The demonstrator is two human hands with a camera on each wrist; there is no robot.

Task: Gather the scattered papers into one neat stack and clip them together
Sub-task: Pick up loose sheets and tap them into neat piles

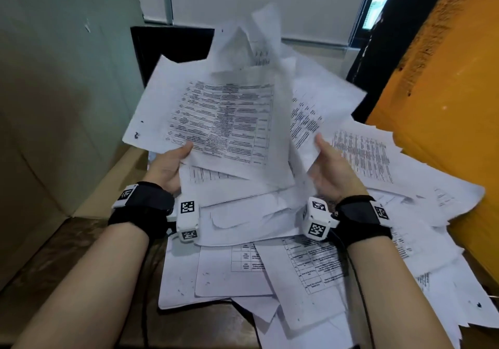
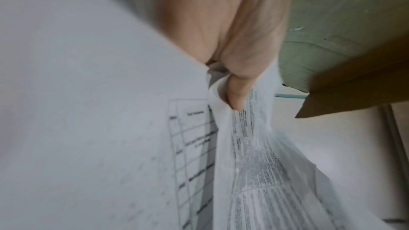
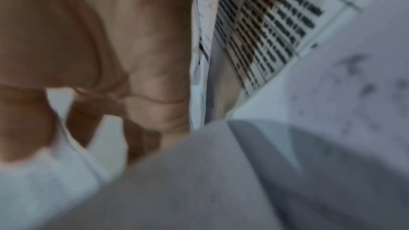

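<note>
Both forearms enter from the lower edge of the head view, each wrist wearing a black strap with a white marker block. Left hand [image 1: 168,169] grips the lower left edge of the raised bundle of papers [image 1: 218,116], thumb on the printed top sheet and fingers hidden beneath; the left wrist view shows the thumb [image 2: 238,93] pressed into the sheets. Right hand [image 1: 333,171] holds the lower right edge of the same bundle, thumb on top; the right wrist view is blurred but shows curled fingers [image 3: 88,116] with paper between them. Bundle sheets are fanned and misaligned, several standing upright above it.

Beneath and around the bundle, the scattered papers [image 1: 291,265] lie overlapping on the brown table [image 1: 67,262], spreading right of the bundle to touch the orange box [image 1: 442,111]. Left of the bundle stands a cardboard box [image 1: 54,92]; behind it, a black panel [image 1: 167,46] below a window.
</note>
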